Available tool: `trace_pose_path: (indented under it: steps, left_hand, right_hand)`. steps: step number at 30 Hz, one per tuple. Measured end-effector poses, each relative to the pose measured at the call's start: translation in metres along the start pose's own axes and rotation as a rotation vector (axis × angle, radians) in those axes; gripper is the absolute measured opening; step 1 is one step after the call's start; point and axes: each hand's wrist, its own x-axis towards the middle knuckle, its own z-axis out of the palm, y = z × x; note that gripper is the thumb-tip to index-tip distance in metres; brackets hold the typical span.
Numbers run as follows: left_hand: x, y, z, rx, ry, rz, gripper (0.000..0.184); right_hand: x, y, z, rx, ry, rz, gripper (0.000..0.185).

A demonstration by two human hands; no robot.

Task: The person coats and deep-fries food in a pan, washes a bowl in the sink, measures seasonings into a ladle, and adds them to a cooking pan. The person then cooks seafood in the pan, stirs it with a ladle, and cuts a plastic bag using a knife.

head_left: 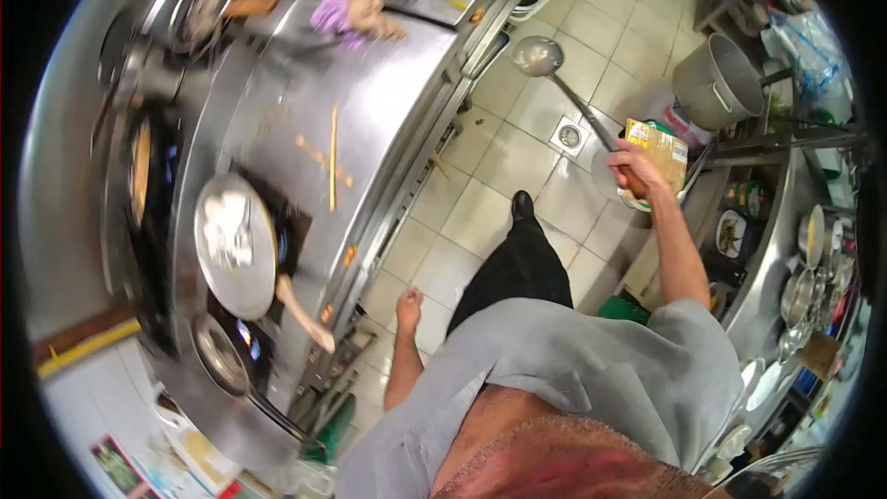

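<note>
A long-handled, silvery metal ladle (582, 112) with a round, shiny bowl (538, 55) and a brown grip (637, 185) is held by that grip in the right hand (634, 166), clear of the pale tiled floor (473, 212); its straight shaft slants forward and leftward from the body, bowl outermost.

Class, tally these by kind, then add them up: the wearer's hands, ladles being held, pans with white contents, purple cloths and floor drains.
Hands (left hand, right hand): 2
Ladle in the right hand: 1
Pan with white contents: 1
Purple cloth: 1
Floor drain: 1
Total: 6
</note>
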Motion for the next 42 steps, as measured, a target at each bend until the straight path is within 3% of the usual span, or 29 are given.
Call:
trace_pose_path:
  steps: [2, 4, 6, 8, 14, 17, 18, 23, 25, 28, 30, 32, 34, 35, 36, 37, 38, 39, 40, 42]
  left_hand:
    - [0.002, -0.029, -0.006, 0.037, -0.003, 0.078, 0.033]
    - [-0.008, -0.042, -0.013, -0.032, 0.011, 0.152, 0.031]
    - [-0.026, -0.058, -0.029, 0.106, 0.044, 0.252, 0.032]
    - [-0.054, -0.064, -0.052, 0.239, 0.093, 0.189, 0.033]
    - [-0.113, -0.151, -0.086, 0.092, 0.242, 0.106, 0.032]
    - [-0.144, -0.186, -0.09, 0.014, 0.278, 0.014, 0.032]
    - [-0.156, -0.196, -0.089, 0.006, 0.314, 0.01, 0.032]
    - [-0.219, -0.237, -0.071, -0.153, 0.467, -0.116, 0.032]
    - [-0.237, -0.269, -0.053, -0.185, 0.59, -0.074, 0.033]
    - [-0.277, -0.291, -0.018, -0.297, 0.715, -0.259, 0.035]
    - [-0.299, -0.314, 0.01, -0.405, 0.751, -0.339, 0.035]
    - [-0.327, -0.35, 0.064, -0.682, 0.823, -0.494, 0.036]
    - [-0.356, -0.346, 0.085, -0.81, 0.886, -0.59, 0.037]
    - [-0.374, -0.343, 0.091, -0.689, 0.925, -0.581, 0.037]
    - [-0.385, -0.34, 0.096, -0.58, 0.966, -0.596, 0.036]
    - [-0.39, -0.342, 0.1, -0.597, 0.936, -0.686, 0.035]
    - [-0.398, -0.346, 0.104, -0.632, 0.904, -0.781, 0.034]
    - [-0.402, -0.351, 0.11, -0.599, 0.963, -0.814, 0.032]
    - [-0.407, -0.355, 0.111, -0.619, 0.883, -0.888, 0.031]
    - [-0.42, -0.366, 0.098, -0.649, 1.007, -0.821, 0.031]
  right_hand:
    - [-0.073, -0.014, 0.019, 0.011, 0.063, -0.052, 0.067]
    - [-0.148, -0.032, 0.044, -0.12, -0.005, -0.141, 0.062]
    - [-0.223, -0.053, 0.089, -0.287, -0.09, -0.246, 0.057]
    - [-0.268, -0.053, 0.111, -0.218, -0.167, -0.305, 0.061]
    - [-0.362, -0.058, 0.205, -0.009, -0.601, -0.116, 0.068]
    - [-0.356, -0.049, 0.261, -0.075, -0.82, -0.149, 0.069]
    - [-0.366, -0.046, 0.294, -0.181, -0.762, -0.178, 0.074]
    - [-0.332, -0.025, 0.414, -0.352, -1.06, -0.092, 0.056]
    - [-0.314, -0.007, 0.465, -0.449, -1.098, -0.128, 0.048]
    - [-0.302, 0.022, 0.535, -0.639, -1.101, -0.208, 0.024]
    - [-0.28, 0.047, 0.569, -0.689, -1.212, -0.234, 0.03]
    - [-0.276, 0.083, 0.603, -0.936, -1.14, -0.561, 0.041]
    - [-0.253, 0.108, 0.623, -1.192, -1.113, -0.714, 0.054]
    - [-0.219, 0.132, 0.634, -1.259, -1.041, -1.009, 0.057]
    - [-0.223, 0.144, 0.638, -1.188, -1.161, -1.164, 0.055]
    - [-0.224, 0.156, 0.64, -1.251, -1.075, -1.192, 0.058]
    - [-0.231, 0.168, 0.642, -1.154, -1.09, -1.483, 0.059]
    - [-0.218, 0.177, 0.643, -1.217, -1.056, -1.549, 0.059]
    - [-0.206, 0.19, 0.652, -1.264, -0.99, -1.621, 0.058]
    - [-0.288, 0.207, 0.647, -1.348, -0.792, -1.388, 0.055]
